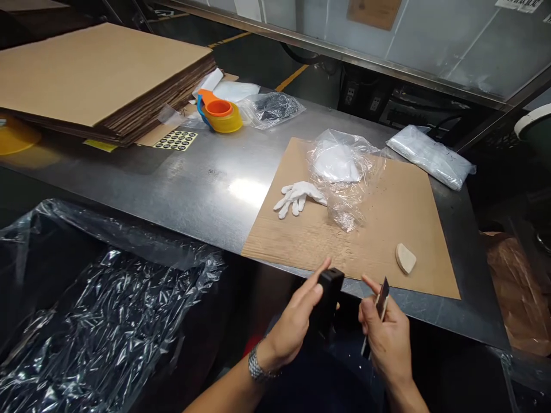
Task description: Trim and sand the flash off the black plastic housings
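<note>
My left hand (297, 321) grips a small black box-shaped object (329, 298) just in front of the metal table's near edge. My right hand (385, 335) pinches a thin dark blade-like piece (382, 298) beside it, a short gap apart from the black object. Both hands hover below a brown cardboard sheet (301, 229) lying on the table. On that sheet lie a white glove (298, 196), a crumpled clear plastic bag (344, 172) with something white inside, and a small beige wedge (405, 258).
A stack of flat cardboard (99, 80) fills the far left of the steel table (189, 178). Near it sit an orange and yellow tape dispenser (219, 113), a sticker sheet (175, 140) and bagged items (430, 155). A bin lined with clear plastic (99, 321) stands at my left.
</note>
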